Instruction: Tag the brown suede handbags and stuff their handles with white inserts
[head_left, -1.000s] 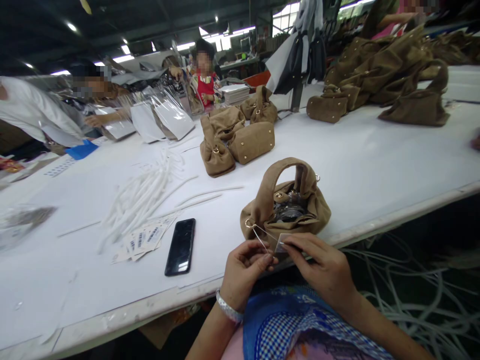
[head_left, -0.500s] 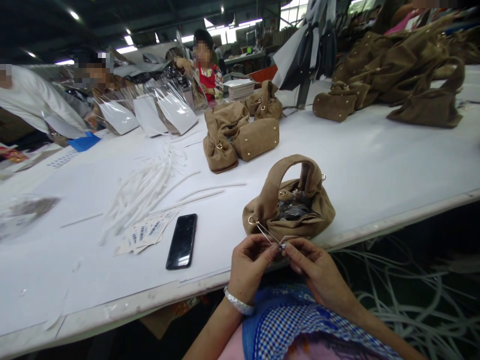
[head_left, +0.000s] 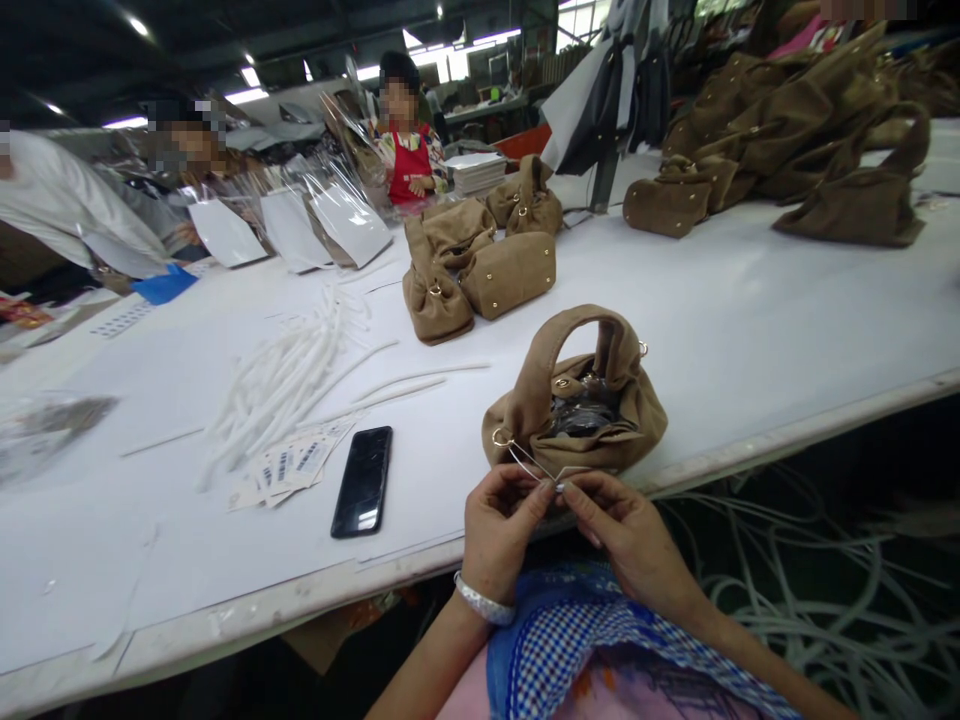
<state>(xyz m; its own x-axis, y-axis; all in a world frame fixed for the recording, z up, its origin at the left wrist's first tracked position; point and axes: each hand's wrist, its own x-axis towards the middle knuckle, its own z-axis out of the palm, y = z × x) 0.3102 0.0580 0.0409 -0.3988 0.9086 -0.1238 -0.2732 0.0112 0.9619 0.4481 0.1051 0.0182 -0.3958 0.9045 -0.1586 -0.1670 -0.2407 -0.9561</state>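
A brown handbag (head_left: 517, 405) stands upright near the table's front edge, its handle arched up and its top open over dark, shiny contents. From a gold ring (head_left: 502, 438) on its left side runs a thin pale string (head_left: 525, 460) toward my fingers. My left hand (head_left: 504, 525), with a silver bracelet (head_left: 484, 602) at the wrist, pinches the string. Tip to tip with it, my right hand (head_left: 622, 520) pinches the string's other end. A small shiny piece sits between the fingertips; its kind is too small to make out.
Left of the bag lie a black phone (head_left: 361, 482), barcode tags (head_left: 300, 460) and a heap of white tubes (head_left: 289, 370). More brown handbags (head_left: 510, 275) stand behind it; a large pile of bags (head_left: 780, 130) is at right. A co-worker in a red apron (head_left: 409, 165) is across the table.
My fingertips have drawn closer together around the small piece, and the string hangs a little slacker. Across the table, the co-worker in the red apron has lowered an arm.
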